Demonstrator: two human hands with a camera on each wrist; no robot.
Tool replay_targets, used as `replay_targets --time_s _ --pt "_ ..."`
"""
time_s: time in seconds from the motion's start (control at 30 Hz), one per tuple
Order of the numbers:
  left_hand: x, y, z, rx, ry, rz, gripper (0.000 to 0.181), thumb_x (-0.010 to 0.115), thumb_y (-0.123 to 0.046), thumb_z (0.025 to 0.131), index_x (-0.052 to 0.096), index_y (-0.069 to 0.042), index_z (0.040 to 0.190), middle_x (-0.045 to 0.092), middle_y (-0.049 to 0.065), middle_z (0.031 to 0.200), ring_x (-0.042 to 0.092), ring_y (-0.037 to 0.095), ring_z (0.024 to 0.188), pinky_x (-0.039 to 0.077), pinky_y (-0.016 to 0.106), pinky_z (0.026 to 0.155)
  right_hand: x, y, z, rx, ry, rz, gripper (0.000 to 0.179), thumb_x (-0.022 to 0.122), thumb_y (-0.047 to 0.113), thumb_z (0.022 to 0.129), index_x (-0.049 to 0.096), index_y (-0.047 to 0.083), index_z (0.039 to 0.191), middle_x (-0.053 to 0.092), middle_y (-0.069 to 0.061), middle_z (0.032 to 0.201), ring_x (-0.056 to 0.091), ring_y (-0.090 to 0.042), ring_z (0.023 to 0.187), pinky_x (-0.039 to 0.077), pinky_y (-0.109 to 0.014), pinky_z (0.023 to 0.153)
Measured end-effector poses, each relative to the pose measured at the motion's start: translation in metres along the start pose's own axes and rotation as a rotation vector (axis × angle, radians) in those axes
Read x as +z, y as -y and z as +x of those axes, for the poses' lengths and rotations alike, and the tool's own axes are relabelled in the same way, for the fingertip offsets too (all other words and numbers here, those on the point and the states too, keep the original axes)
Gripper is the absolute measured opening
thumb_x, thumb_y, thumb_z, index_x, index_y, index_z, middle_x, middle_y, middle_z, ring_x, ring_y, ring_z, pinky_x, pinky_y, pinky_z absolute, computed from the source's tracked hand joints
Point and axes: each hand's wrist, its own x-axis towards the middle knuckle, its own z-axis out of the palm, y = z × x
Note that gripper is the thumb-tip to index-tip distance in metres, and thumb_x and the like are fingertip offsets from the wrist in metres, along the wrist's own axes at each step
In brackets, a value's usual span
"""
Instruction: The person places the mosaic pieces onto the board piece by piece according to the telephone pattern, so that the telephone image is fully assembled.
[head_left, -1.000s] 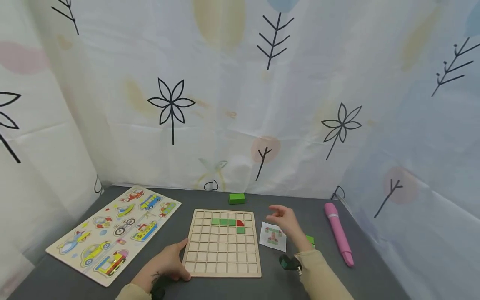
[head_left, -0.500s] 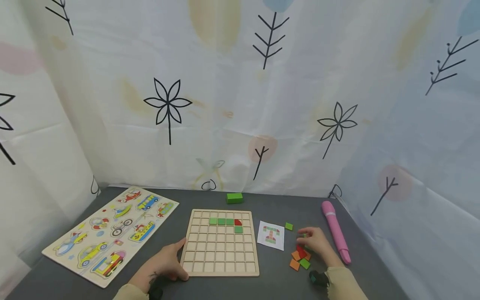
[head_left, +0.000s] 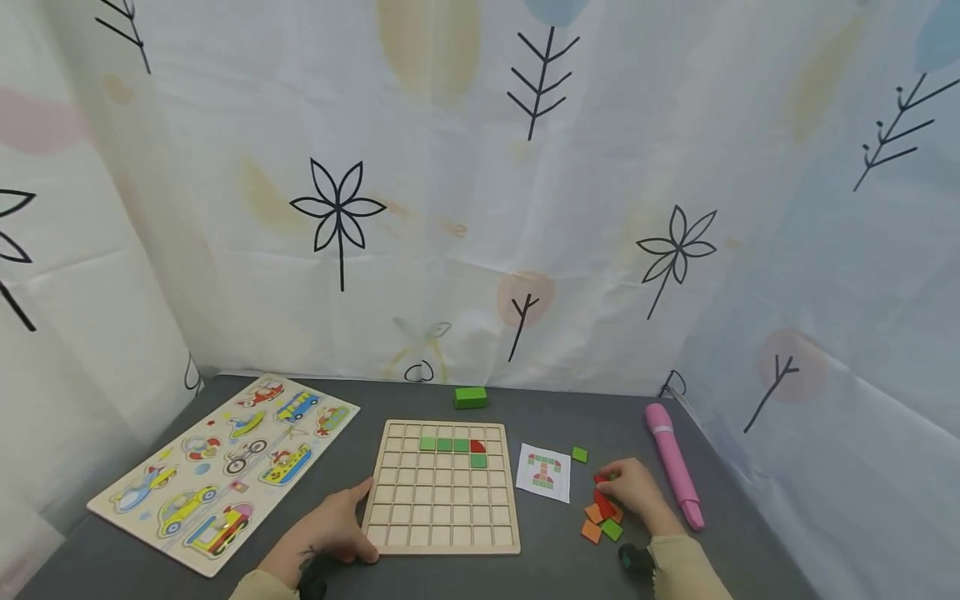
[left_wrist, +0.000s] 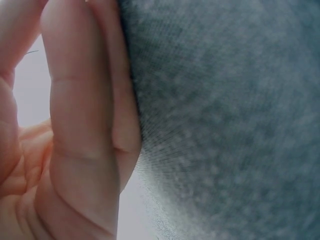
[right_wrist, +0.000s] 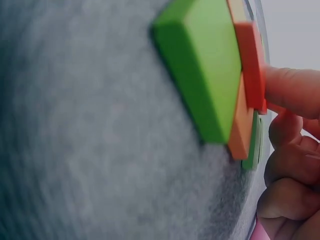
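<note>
Steadied, with spread left hand (head_left: 337, 525), the pale wooden grid board (head_left: 422, 494), mostly unfilled beyond four green square tiles (head_left: 445, 445) and one red rounded tile (head_left: 477, 447), and touched a flat red tile (right_wrist: 251, 65) farther right with bent-fingered right hand (head_left: 635, 488), any pinch unclear.

One grid board (head_left: 442, 493): four green squares (head_left: 445, 445) (one red piece (head_left: 477, 447)).

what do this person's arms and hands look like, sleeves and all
The left hand and right hand are ungloved. Both arms have pale yellow-beige sleeves ending near the wrists. A small dark object sits at each wrist, details unclear. Thin dark lines show by the left wrist; what they are, I can't tell.
</note>
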Motion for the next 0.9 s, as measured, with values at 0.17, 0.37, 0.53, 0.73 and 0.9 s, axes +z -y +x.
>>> replay_targets --time_s 0.17,0.37,0.53,0.73,0.9 --pt "0.0 0.0 0.0 -0.001 0.006 -0.014 0.114 0.089 -0.009 0.048 0.027 0.002 0.144 0.051 0.03 0.118 0.059 0.02 0.053 0.05 0.033 0.05 0.002 0.002 0.0 -0.004 -0.037 -0.003 0.018 0.074 0.01 0.072 0.07 0.001 0.087 0.06 -0.004 0.075 0.049 -0.016 0.068 0.043 -0.03 0.061" --pt "0.0 0.0 0.0 -0.002 0.005 -0.016 0.115 0.089 -0.009 0.048 0.027 0.002 0.143 0.051 0.03 0.118 0.06 0.02 0.053 0.05 0.033 0.05 0.004 0.006 -0.001 0.002 -0.033 0.035 0.01 0.073 0.008 0.074 0.066 0.005 0.081 0.058 -0.002 0.074 0.049 -0.016 0.068 0.042 -0.029 0.059" --pt "0.001 0.001 0.002 -0.004 0.012 -0.011 0.114 0.089 -0.009 0.049 0.026 0.002 0.144 0.056 0.025 0.11 0.06 0.02 0.053 0.049 0.033 0.05 0.006 0.01 0.002 -0.001 -0.05 0.101 0.01 0.073 0.006 0.074 0.063 0.005 0.076 0.056 -0.002 0.071 0.049 -0.016 0.066 0.041 -0.028 0.058" --pt "0.0 0.001 0.002 -0.009 0.009 -0.012 0.115 0.09 -0.009 0.049 0.026 0.002 0.144 0.055 0.027 0.113 0.06 0.02 0.053 0.049 0.033 0.05 0.01 0.046 0.012 -0.039 -0.059 0.354 0.013 0.068 0.001 0.078 0.065 -0.003 0.09 0.059 -0.005 0.073 0.051 -0.014 0.061 0.043 -0.027 0.055" --pt "-0.001 0.001 0.001 -0.014 0.011 -0.021 0.115 0.089 -0.009 0.049 0.026 0.002 0.144 0.055 0.027 0.113 0.059 0.02 0.052 0.049 0.032 0.049 0.018 0.093 0.015 -0.149 0.066 0.511 0.03 0.06 0.001 0.086 0.06 -0.008 0.115 0.063 -0.016 0.084 0.055 -0.015 0.062 0.048 -0.028 0.056"
